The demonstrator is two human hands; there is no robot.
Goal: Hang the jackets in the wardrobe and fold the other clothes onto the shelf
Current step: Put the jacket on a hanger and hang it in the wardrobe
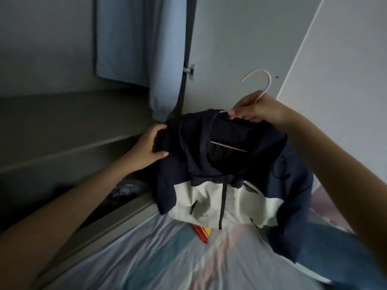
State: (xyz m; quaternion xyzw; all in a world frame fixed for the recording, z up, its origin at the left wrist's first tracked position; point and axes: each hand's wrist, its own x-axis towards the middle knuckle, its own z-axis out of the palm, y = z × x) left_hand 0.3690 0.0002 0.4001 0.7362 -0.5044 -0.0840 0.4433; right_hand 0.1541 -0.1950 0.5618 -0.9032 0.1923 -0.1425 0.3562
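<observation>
Jacket [219, 197] is on its hanger [266, 84], our right hand [257, 109] pinching the neck, left hand [150, 143] gripping a shoulder; we judge hanging in the wardrobe [62, 114] remains.

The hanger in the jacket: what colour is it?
Pale pink. The hanger shows best in the head view, hook above the right hand, bar inside the jacket.

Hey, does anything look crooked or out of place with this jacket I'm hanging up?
The navy and white jacket sits askew on the pale pink hanger: its hood is bunched toward the left hand. A red and yellow object pokes out beneath its hem on the striped bedsheet.
</observation>
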